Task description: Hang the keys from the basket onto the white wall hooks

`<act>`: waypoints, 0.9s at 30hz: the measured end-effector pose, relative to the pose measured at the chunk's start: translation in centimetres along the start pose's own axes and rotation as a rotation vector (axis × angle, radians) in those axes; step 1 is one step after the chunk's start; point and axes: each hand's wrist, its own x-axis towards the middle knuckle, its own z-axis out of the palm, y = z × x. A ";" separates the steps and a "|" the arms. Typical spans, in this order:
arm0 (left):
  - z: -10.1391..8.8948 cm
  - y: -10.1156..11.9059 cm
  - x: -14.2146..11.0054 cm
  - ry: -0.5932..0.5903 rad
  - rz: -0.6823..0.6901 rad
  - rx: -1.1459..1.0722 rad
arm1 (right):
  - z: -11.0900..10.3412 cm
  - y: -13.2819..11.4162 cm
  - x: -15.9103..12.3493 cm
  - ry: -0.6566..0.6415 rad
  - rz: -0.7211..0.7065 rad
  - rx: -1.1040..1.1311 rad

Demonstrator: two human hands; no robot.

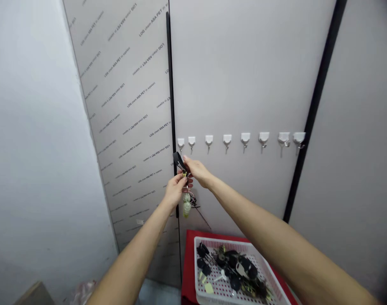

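Observation:
Both my hands are raised in front of a grey cabinet door, just below the leftmost of a row of white wall hooks. My right hand pinches the black loop at the top of a key bunch. My left hand grips the same bunch lower down, near its ring. Pale green charms and thin cords dangle beneath the fingers. The key bunch hangs free of the hooks, a short way under the first one.
Several white hooks run across the door, all bare. Below stands a white perforated basket full of black-headed keys on a red surface. A film-covered panel and a plain wall are to the left.

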 end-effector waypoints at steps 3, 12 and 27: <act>-0.6 0.2 0.1 -0.025 -0.019 -0.034 | 0.3 0.3 -0.1 0.005 -0.102 0.064; 0.2 0.6 2.0 0.052 0.036 -0.131 | 0.9 1.2 3.2 0.324 -0.163 -0.060; 0.6 -1.3 3.8 0.064 -0.035 -0.128 | 0.0 2.4 5.0 0.409 -0.070 -0.471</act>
